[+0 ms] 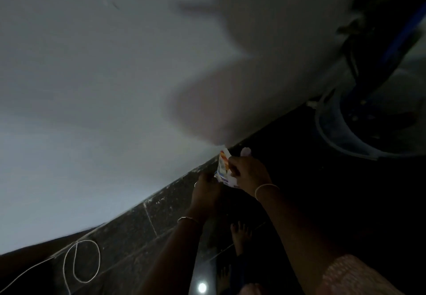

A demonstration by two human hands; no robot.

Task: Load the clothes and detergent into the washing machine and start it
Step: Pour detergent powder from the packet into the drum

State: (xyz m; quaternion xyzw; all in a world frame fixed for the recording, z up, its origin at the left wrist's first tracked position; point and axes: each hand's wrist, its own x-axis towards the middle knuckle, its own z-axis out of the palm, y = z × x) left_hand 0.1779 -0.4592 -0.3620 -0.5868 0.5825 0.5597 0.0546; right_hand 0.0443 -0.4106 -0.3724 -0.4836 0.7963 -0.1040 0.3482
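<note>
I have the sachet [222, 168] pinched between both hands, low down where the wall [92, 87] meets the dark floor [143, 221]. My right hand [247, 172] has its fingers clamped on the upper part, and my left hand [205, 192] is curled on the lower edge. It is too dim to tell whether the top is torn yet. The washer [345, 133] is well off to my right with its mouth open, and I cannot make out whether clothes are inside. The risk as I see it is that a hard pull in this light could split the packet wide and spill detergent over the tiles and my foot [239, 234], nowhere near the drum. That would waste it, and it would be slippery on bare soles. A slow tear with the opening kept upward should prevent that. As for room, the wall closes off the left side and a cord [80, 262] loops on the floor behind my left arm — something to trip over if I step back. The way right toward the drum looks open, though I would have to lift the sachet over its rim.
</note>
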